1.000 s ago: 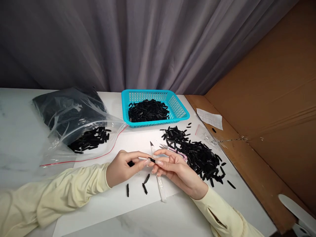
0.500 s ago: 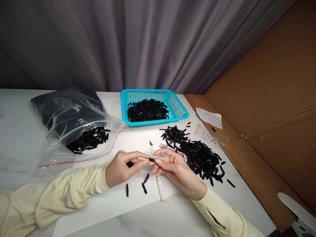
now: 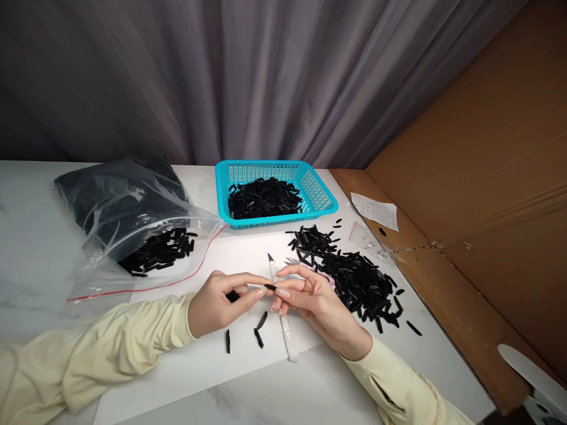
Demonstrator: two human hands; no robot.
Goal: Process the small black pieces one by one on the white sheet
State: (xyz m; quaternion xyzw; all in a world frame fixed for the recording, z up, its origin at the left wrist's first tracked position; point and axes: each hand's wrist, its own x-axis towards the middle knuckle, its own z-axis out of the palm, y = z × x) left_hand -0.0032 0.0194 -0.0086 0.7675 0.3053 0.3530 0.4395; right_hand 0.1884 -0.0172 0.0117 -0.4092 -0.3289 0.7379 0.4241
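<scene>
A small black strip (image 3: 270,287) spans the gap between my fingertips, above a white sheet (image 3: 177,354). My left hand (image 3: 217,304) pinches one end, and more black pieces (image 3: 233,296) show within its curled fingers. At the other end, my right hand (image 3: 325,307) grips the strip between thumb and fingers. Beneath the right fingers lies a craft knife (image 3: 289,342) with a pale handle, its blade pointing away from me. Pink-handled snips (image 3: 331,280) are partly hidden behind that hand. Several loose black strips (image 3: 258,337) rest on the sheet below my hands.
A blue basket (image 3: 274,221) of black strips stands at the back. A clear zip bag (image 3: 101,260) spills black strips at left. One large pile (image 3: 363,283) lies at right, near a small plastic bag (image 3: 365,239), a paper slip (image 3: 374,211) and a cardboard wall (image 3: 478,177).
My right fingertips have shifted slightly on the black strip, and the strip's angle differs a little. Both hands stay in nearly the same place.
</scene>
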